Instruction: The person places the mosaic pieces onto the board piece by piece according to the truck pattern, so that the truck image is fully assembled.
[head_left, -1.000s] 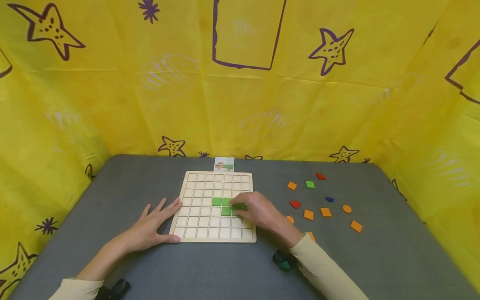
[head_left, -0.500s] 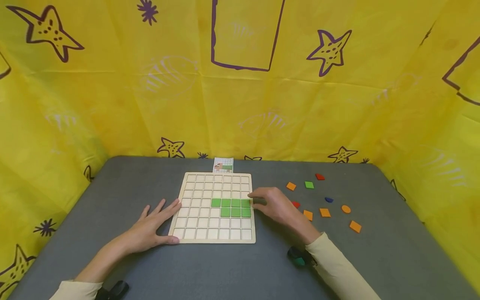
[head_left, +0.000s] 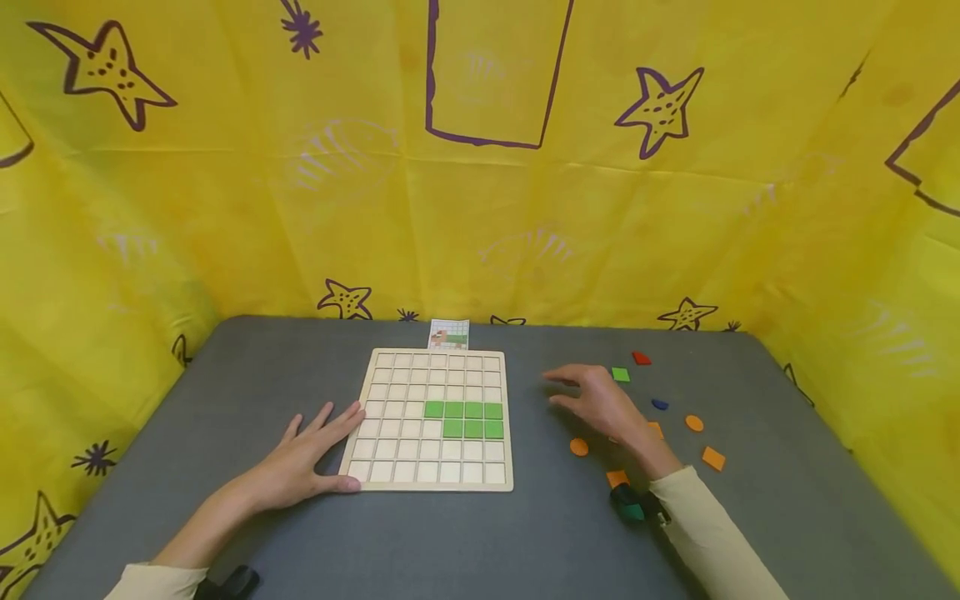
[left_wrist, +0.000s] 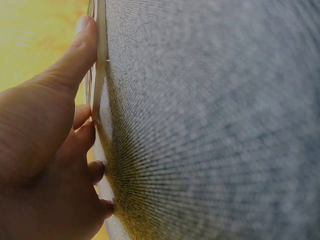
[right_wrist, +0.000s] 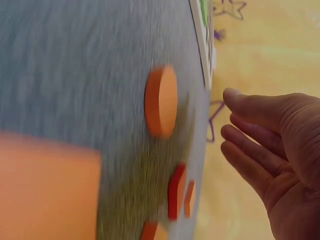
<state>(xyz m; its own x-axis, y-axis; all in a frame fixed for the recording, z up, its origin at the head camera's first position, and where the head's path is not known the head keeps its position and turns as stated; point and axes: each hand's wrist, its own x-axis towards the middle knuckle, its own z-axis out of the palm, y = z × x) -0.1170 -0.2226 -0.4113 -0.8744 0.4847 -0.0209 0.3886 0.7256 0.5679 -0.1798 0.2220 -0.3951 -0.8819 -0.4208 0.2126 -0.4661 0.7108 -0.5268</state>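
A wooden grid board [head_left: 408, 489] lies on the table, with two rows of green square tiles [head_left: 453, 410] set in cells on its right half. My left hand [head_left: 296, 467] rests with spread fingers at the board's left edge, thumb on the near left corner. To the right of the board my right hand [head_left: 600, 402] hovers over the table, fingers apart from the thumb and nothing between them. In the right wrist view an orange round tile [right_wrist: 168, 101] and a red tile [right_wrist: 176, 192] lie below that hand.
A small picture card [head_left: 448, 334] sits behind the board. Scattered at the right are a green tile [head_left: 620, 374], a red tile [head_left: 641, 358], a blue half-round tile [head_left: 659, 404] and several orange tiles [head_left: 713, 458]. A yellow patterned cloth [head_left: 480, 192] surrounds the table.
My right hand has left the green tiles and moved right, off the board, toward the loose tiles. The two green rows are now uncovered. My left hand has stayed at the board's edge.
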